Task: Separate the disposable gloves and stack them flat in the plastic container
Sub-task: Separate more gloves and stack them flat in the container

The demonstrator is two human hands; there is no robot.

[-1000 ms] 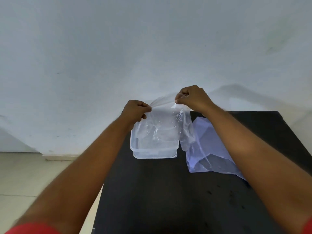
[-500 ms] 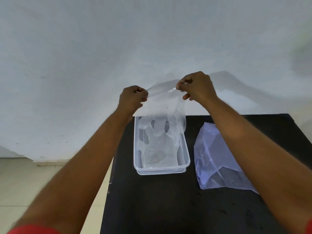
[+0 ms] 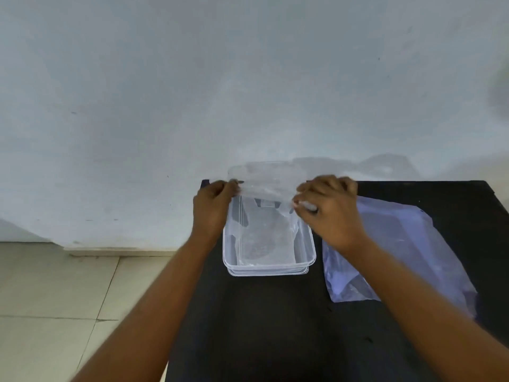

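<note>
A clear plastic container (image 3: 268, 264) stands on the black table (image 3: 275, 326), near its far left corner. A thin transparent disposable glove (image 3: 265, 180) is stretched over the container's far end, its lower part hanging into the box. My left hand (image 3: 213, 208) pinches the glove's left edge at the container's left wall. My right hand (image 3: 329, 208) pinches its right edge at the right wall. More clear film lies flat inside the container (image 3: 264, 244); how many gloves it holds I cannot tell.
A bluish plastic bag (image 3: 407, 244) lies flat on the table right of the container, partly under my right forearm. A pale wall (image 3: 248, 78) rises just behind the table. Beige floor tiles (image 3: 55, 299) lie beyond the table's left edge.
Both hands came down with the glove from above the container to its rim, and the glove's lower part now lies in the box. The view tilted downward.
</note>
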